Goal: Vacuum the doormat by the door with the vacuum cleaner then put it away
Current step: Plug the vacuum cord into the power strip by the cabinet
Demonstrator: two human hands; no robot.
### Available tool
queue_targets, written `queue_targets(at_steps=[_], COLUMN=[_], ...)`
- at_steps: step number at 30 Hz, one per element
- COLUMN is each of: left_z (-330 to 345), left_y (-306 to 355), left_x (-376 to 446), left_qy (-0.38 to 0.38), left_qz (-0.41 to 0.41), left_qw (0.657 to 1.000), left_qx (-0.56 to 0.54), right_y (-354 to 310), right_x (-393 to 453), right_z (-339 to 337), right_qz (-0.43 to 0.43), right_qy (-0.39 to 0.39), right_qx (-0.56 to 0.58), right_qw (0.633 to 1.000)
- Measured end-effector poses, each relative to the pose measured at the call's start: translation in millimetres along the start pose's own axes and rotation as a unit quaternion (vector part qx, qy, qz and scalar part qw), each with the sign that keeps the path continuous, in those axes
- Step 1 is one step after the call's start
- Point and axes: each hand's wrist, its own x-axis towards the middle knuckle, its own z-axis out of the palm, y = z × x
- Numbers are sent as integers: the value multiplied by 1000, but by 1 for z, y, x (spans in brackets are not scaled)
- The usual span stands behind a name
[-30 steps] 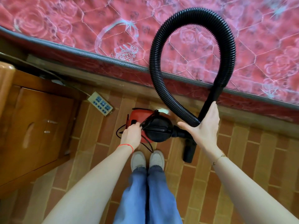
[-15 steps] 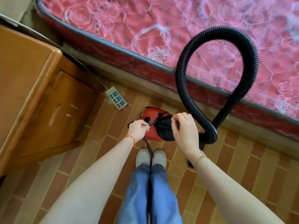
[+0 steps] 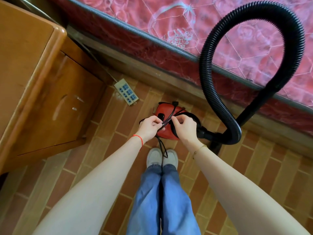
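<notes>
A small red and black vacuum cleaner point(image 3: 166, 112) stands on the brick-pattern floor just beyond my shoes. Its black ribbed hose point(image 3: 210, 77) loops high up over the mattress and comes back down to the right of the body. My left hand point(image 3: 149, 127) grips several bundled strands of the black power cord point(image 3: 163, 146), and a loop of it hangs down toward my shoes. My right hand point(image 3: 183, 124) pinches the same cord bundle above the vacuum's top. No doormat or door shows in this view.
A white power strip point(image 3: 126, 92) lies on the floor left of the vacuum. A wooden cabinet point(image 3: 50, 92) stands at the left. A bed with a red patterned mattress point(image 3: 186, 22) runs along the far side, over a wooden frame.
My right hand let go of the hose and came over to the cord above the vacuum. Both hands now hold the cord bundle. The view shifted right and down.
</notes>
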Motion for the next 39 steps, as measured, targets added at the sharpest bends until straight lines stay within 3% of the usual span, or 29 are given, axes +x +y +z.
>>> queue_targets(at_steps=[8, 14, 23, 31, 39], left_z=[-8, -27, -61, -82, -84], left_y=[-6, -4, -16, -56, -92], left_x=[-10, -19, -35, -2, 87], left_qy=[-7, 42, 97, 208, 246], left_qz=[45, 57, 61, 34, -1], left_qw=[999, 997, 990, 976, 961], left_qx=[-11, -24, -88, 60, 127], right_y=[-16, -46, -97, -113, -110], right_x=[5, 8, 2, 37, 106], right_z=[-3, 3, 15, 41, 94], right_qz=[31, 16, -52, -41, -34], right_qy=[-31, -82, -108, -160, -156], right_qx=[79, 148, 80, 48, -17], right_qw=[996, 985, 990, 985, 987])
